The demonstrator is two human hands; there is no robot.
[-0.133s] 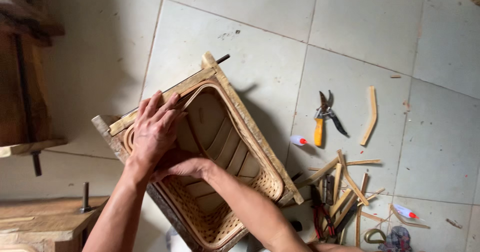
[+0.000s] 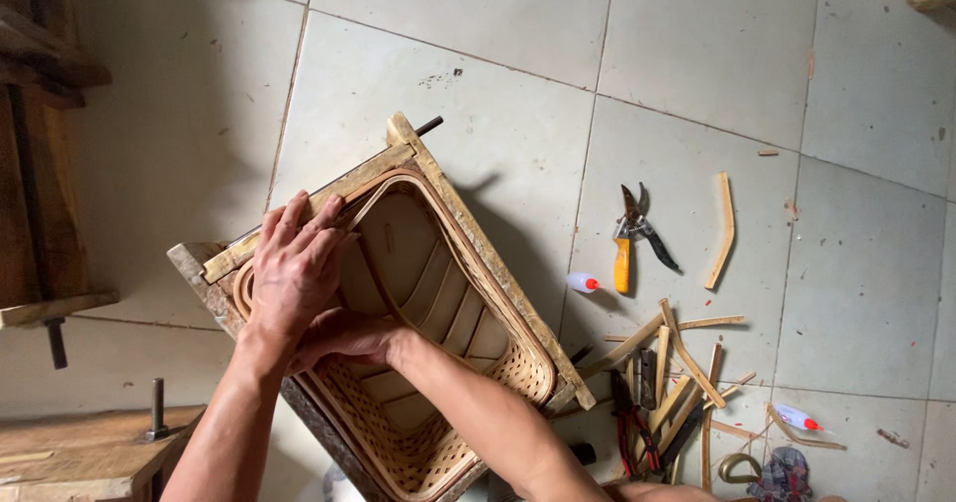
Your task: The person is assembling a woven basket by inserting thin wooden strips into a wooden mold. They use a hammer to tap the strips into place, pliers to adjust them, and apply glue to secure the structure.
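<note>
A rectangular woven bamboo basket (image 2: 438,363) sits tilted inside a wooden frame (image 2: 478,253) on the floor.

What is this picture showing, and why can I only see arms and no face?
The camera sits on the person's head and looks down, so you see only their two arms and hands, like your own when you look down.

The left hand lies flat on the rim of a woven basket. The right hand is tucked under it, inside the basket near the same edge. The basket sits in a wooden frame on a tiled floor.

To the right on the floor lie pruning shears with a yellow handle, a small white bottle with a red tip, a curved wooden strip and a pile of wooden strips.

Neither hand grips anything that I can see; they press against the basket.
</note>
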